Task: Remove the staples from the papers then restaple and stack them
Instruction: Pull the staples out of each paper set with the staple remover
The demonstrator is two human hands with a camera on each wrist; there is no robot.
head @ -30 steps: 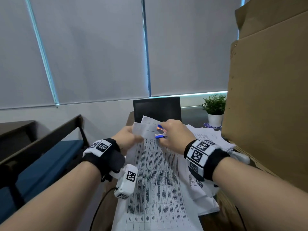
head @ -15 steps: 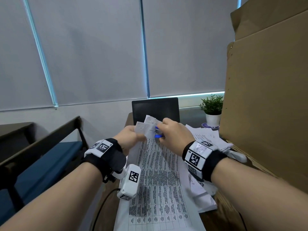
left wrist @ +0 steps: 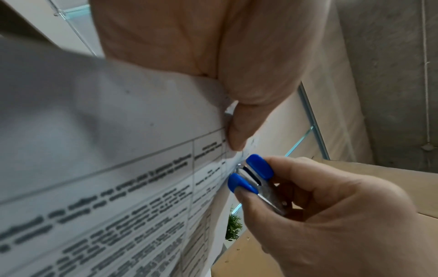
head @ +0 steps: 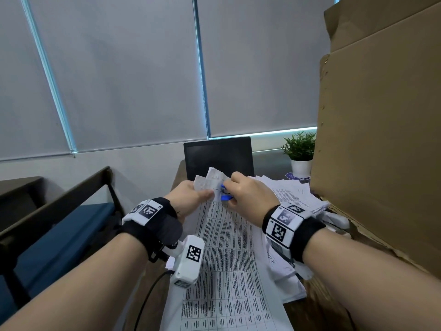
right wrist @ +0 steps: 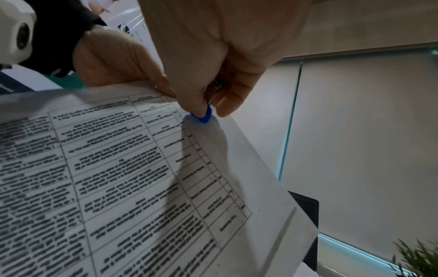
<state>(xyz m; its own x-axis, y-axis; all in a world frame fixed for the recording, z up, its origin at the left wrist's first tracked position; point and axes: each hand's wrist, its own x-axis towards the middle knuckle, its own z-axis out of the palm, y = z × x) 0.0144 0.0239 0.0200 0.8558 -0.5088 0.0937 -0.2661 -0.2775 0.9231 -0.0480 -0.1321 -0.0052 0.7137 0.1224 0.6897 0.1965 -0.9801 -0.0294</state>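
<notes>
Nearest the camera, two bare forearms reach forward, each with a black wrist strap carrying white blocks printed with square markers. Between them a printed sheet of tables (head: 226, 259) runs away from the viewer, lifted off the desk at its far end. The left hand (head: 188, 199) pinches that sheet near its top corner, thumb (left wrist: 239, 131) pressed on the printed face with the fingers behind it. Just beside it, the right hand (head: 250, 197) squeezes a blue-handled staple remover (left wrist: 251, 174) between thumb and fingers, its metal claws set against the paper's edge right below the left thumb (whether a staple is caught in the claws cannot be told). A small folded-back flap of paper (head: 210, 180) stands up above both hands. To the right, under the right wrist, a loose heap of other printed papers (head: 298, 199) lies on the desk. Beyond the hands stands a dark screen (head: 218, 154), with a small potted plant (head: 300, 151) to its right, next to a tall wall of brown cardboard (head: 381, 139). Grey roller blinds (head: 119, 68) cover the windows behind.
</notes>
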